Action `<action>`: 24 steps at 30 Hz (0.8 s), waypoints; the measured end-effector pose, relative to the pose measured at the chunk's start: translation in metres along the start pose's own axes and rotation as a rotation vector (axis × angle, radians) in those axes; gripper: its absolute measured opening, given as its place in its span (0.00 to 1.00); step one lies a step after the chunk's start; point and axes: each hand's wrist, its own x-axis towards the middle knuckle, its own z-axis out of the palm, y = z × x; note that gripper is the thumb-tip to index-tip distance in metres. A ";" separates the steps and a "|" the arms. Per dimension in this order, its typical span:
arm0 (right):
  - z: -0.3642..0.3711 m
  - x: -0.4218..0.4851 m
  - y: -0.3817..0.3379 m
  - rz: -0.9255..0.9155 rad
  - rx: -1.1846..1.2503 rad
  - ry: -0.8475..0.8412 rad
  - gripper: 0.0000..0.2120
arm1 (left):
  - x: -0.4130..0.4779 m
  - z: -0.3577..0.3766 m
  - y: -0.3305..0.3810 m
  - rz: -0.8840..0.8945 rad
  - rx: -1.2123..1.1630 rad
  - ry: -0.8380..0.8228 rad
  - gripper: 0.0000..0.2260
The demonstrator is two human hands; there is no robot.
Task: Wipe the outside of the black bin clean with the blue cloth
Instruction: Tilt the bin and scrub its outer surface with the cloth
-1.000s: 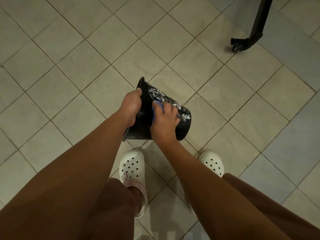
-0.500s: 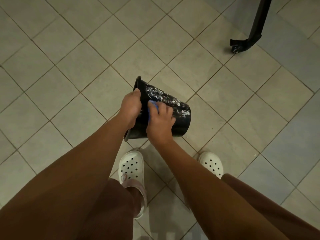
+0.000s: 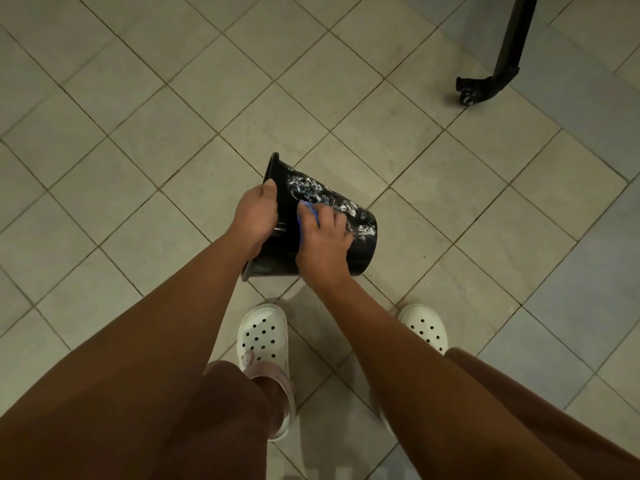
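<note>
I saw the left hand [image 3: 256, 216] curled round the rim of the black bin [image 3: 362, 249], its grip holding the bin tipped sideways over the floor [image 3: 138, 161]. The right hand [image 3: 323, 242] held the blue cloth [image 3: 309, 212] in its bent grip against the bin's spotty side

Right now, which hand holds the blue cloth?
The right hand holds the blue cloth against the black bin; the left hand only grips the rim.
</note>
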 end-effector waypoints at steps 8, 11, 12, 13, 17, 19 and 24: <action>-0.005 0.008 0.024 0.262 -0.062 -0.057 0.33 | 0.001 0.003 0.003 0.058 0.026 0.031 0.19; 0.002 -0.003 0.002 0.166 -0.040 -0.048 0.33 | 0.002 -0.001 -0.001 0.059 0.065 0.023 0.19; 0.002 -0.002 0.000 0.110 -0.029 -0.042 0.34 | 0.002 -0.003 -0.003 0.067 0.071 0.014 0.20; 0.002 0.001 0.002 0.069 -0.027 -0.044 0.34 | 0.002 -0.005 -0.004 0.070 0.064 0.015 0.20; -0.003 0.017 0.034 0.135 -0.043 -0.091 0.34 | 0.001 -0.005 -0.005 0.085 0.039 0.030 0.20; -0.004 0.010 0.042 0.227 -0.040 -0.077 0.35 | 0.003 -0.004 -0.003 0.081 0.051 0.034 0.22; 0.007 -0.013 0.019 0.170 0.034 -0.038 0.35 | 0.006 -0.007 -0.006 0.049 0.080 0.043 0.20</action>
